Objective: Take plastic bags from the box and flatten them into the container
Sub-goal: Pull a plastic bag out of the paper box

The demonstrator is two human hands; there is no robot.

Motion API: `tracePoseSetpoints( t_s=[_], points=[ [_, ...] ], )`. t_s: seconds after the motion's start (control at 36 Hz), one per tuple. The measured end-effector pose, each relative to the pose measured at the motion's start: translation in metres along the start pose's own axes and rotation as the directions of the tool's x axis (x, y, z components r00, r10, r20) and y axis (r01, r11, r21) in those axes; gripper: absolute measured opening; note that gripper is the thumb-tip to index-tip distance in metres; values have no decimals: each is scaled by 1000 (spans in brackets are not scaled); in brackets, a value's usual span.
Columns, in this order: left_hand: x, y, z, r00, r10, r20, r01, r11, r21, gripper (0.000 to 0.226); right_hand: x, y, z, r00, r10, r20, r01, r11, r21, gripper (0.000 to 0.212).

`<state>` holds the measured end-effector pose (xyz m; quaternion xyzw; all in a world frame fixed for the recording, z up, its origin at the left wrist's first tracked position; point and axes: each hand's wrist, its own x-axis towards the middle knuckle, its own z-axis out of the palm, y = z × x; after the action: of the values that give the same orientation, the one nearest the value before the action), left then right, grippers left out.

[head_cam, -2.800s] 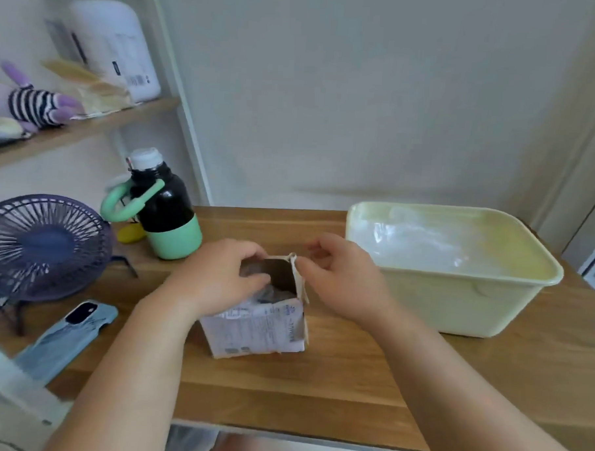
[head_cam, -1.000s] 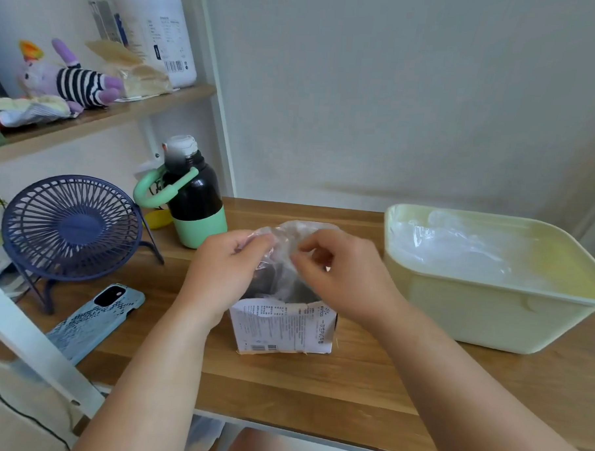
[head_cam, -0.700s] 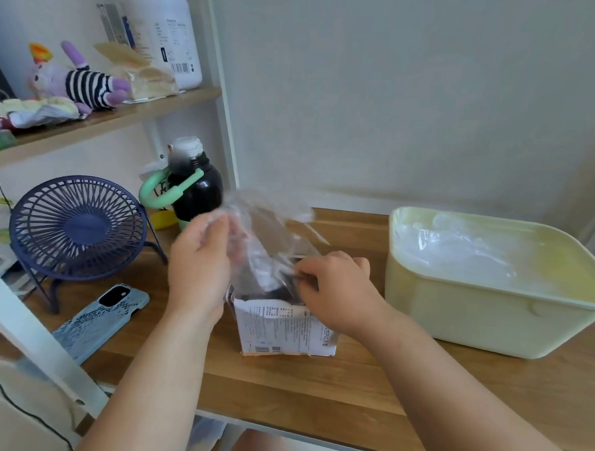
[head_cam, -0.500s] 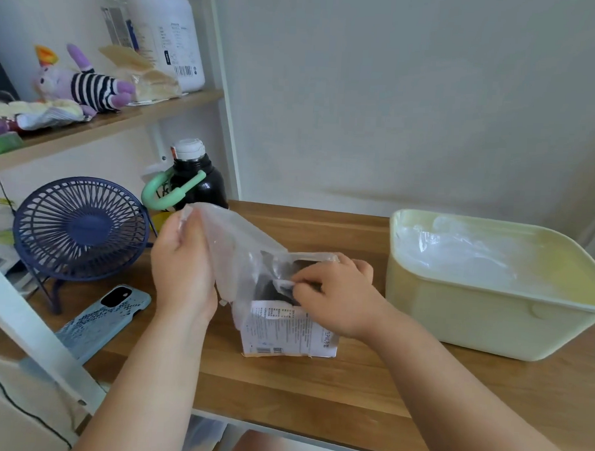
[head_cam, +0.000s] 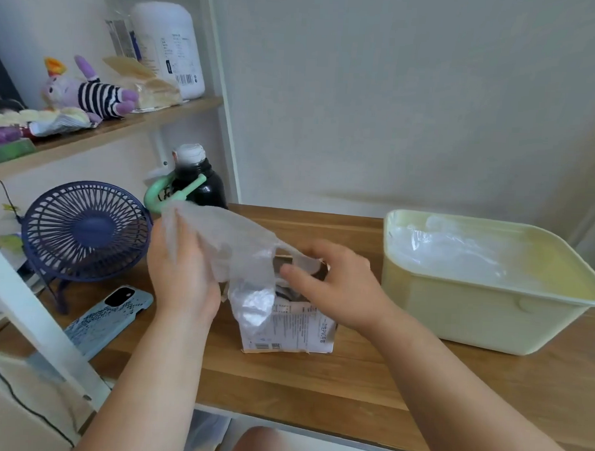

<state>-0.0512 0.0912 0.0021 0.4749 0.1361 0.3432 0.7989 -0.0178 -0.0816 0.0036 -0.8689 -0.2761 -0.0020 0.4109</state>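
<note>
A small cardboard box [head_cam: 291, 330] with a printed label stands on the wooden table [head_cam: 316, 389], its top torn open. A clear plastic bag [head_cam: 234, 246] stretches above it between my hands. My left hand [head_cam: 181, 271] grips the bag's upper left end, raised left of the box. My right hand [head_cam: 334, 285] pinches the bag's other end just over the box opening. More crumpled clear plastic [head_cam: 251, 305] hangs over the box's left side. The pale yellow container [head_cam: 483, 312] sits to the right, with flattened clear bags [head_cam: 451, 256] inside.
A dark blue desk fan [head_cam: 84, 229] and a phone in a light blue case [head_cam: 110, 314] lie left of the box. A black bottle with green handle [head_cam: 192, 186] stands behind. A shelf [head_cam: 99, 131] with a plush toy and jug is upper left.
The bag has come out of the box: my left hand pulled its end up and to the left, while my right hand stayed low over the box holding the other end.
</note>
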Motion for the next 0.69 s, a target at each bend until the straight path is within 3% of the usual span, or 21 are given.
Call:
tracePoseSetpoints(
  t_s=[0.06, 0.11, 0.19, 0.25, 0.28, 0.36, 0.5, 0.56, 0.64, 0.69],
  points=[
    [-9, 5, 6, 994, 61, 94, -67, 996, 63, 18, -3, -5, -7, 999, 1, -32, 6, 979, 205, 63],
    [-11, 4, 11, 991, 65, 117, -86, 978, 189, 16, -4, -10, -10, 999, -32, 2, 30, 952, 305, 78],
    [-17, 5, 20, 970, -35, 240, -44, 948, 317, 8, -2, -11, -12, 997, -54, -51, 69, 922, 380, 40],
    [-23, 5, 25, 936, -96, 339, -36, 932, 362, 26, -1, -10, -18, 991, -10, -133, 60, 926, 374, 10],
    [-23, 3, 25, 916, -117, 385, -39, 927, 373, 37, 0, -8, -20, 986, 28, -163, 38, 922, 385, 7],
    [-22, 5, 30, 832, -236, 502, 8, 910, 414, 62, -2, -2, -36, 963, 195, -186, -37, 781, 624, 14],
    [-19, 2, 43, 727, -356, 587, 85, 895, 438, 59, -6, 8, -74, 902, 410, -138, -64, 442, 895, 23],
    [-18, -1, 49, 702, -397, 591, 170, 899, 403, 64, -8, 11, -87, 879, 468, -88, -104, 370, 923, 20],
    [-24, -7, 66, 730, -397, 556, 210, 905, 370, 25, -15, 18, -102, 856, 517, -29, -145, 294, 945, 10],
    [-33, -11, 79, 749, -388, 537, 228, 912, 341, 15, -22, 22, -112, 868, 496, 24, -116, 155, 981, 29]
  ],
)
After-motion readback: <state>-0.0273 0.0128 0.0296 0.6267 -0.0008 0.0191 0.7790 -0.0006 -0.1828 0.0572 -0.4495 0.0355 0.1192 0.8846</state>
